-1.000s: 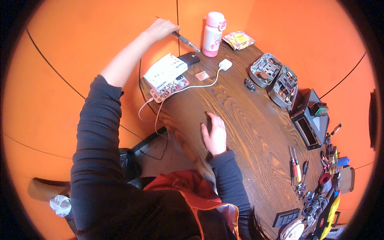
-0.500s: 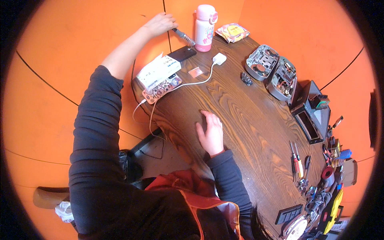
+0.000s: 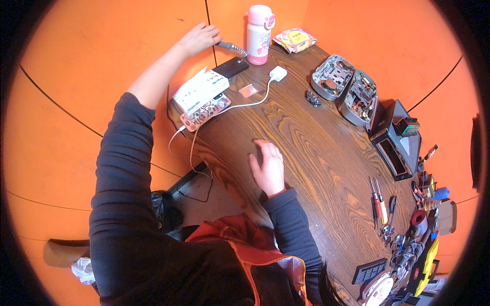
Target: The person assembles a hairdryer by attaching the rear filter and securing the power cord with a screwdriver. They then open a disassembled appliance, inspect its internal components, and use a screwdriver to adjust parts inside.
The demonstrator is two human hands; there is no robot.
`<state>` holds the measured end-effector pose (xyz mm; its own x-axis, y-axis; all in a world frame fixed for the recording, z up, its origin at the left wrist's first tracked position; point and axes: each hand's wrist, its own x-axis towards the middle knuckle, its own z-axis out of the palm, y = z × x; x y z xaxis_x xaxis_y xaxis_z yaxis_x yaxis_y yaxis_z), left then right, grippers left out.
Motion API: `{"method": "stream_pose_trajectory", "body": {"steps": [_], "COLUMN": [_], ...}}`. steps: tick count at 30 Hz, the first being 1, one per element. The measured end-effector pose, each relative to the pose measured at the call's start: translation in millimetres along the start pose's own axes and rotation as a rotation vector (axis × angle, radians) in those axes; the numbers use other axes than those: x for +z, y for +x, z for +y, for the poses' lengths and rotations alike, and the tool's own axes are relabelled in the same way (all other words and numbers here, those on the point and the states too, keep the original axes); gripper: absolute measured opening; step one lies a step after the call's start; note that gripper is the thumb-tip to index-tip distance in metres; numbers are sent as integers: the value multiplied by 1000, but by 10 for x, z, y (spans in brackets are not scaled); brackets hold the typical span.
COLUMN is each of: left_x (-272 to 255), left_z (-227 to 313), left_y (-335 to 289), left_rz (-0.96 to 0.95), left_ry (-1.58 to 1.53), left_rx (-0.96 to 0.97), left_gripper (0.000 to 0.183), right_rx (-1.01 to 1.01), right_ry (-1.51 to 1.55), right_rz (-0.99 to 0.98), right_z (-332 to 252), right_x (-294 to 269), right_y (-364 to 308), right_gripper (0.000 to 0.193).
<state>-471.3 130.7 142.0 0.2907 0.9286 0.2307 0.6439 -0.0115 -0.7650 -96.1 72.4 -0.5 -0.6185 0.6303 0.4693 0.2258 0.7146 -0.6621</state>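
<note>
In the head view, the left hand (image 3: 200,40) is raised at the far left of the brown wood-grain counter (image 3: 306,153). Its fingers are bent, and their tips are at the dark end of a slim tool with a silver coil (image 3: 233,48). The thumb is hidden, so I cannot tell if the grip is closed. The tool slopes downward to the right; its coil is just above a flat black box (image 3: 229,68), near the base of a pink and white bottle (image 3: 259,38). Nearer to the person, a white paper carton (image 3: 201,92) partly covers a phone in a patterned case (image 3: 204,113). The right hand (image 3: 269,166) is empty, palm down over the counter, its fingers loosely extended and its thumb apart. Farther right, two grey plastic casing halves (image 3: 359,97) lie side by side, their inner parts exposed.
</note>
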Motion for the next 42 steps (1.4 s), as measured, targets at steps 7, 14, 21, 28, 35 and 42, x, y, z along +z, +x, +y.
{"method": "stream_pose_trajectory", "body": {"steps": [7, 14, 21, 28, 35, 42], "left_x": [-220, -618, -1246, -1257, -758, -772], "left_z": [142, 653, 2273, 3297, 3644, 4080], "left_y": [31, -708, -2994, -4714, -5728, -5919], "left_rz": [132, 483, 212, -225, -930, -1193], "left_ry": [-66, -425, -798, -719, -750, -958], "left_rx": [-10, -149, -720, -1470, -1745, -1633], "left_gripper": [42, 42, 32, 14, 23, 25], "right_rx": [12, -58, -89, -232, -234, -273], "right_ry": [8, -15, -37, -207, -286, -598], "right_rz": [-20, 8, -85, -181, -354, -453], "right_z": [2, 33, 102, 8, -287, -395], "right_x": [-2, 4, 15, 34, 25, 57], "right_y": [9, 2, 8, -86, -425, -481], "right_gripper": [35, 32, 31, 33, 55, 63]}}
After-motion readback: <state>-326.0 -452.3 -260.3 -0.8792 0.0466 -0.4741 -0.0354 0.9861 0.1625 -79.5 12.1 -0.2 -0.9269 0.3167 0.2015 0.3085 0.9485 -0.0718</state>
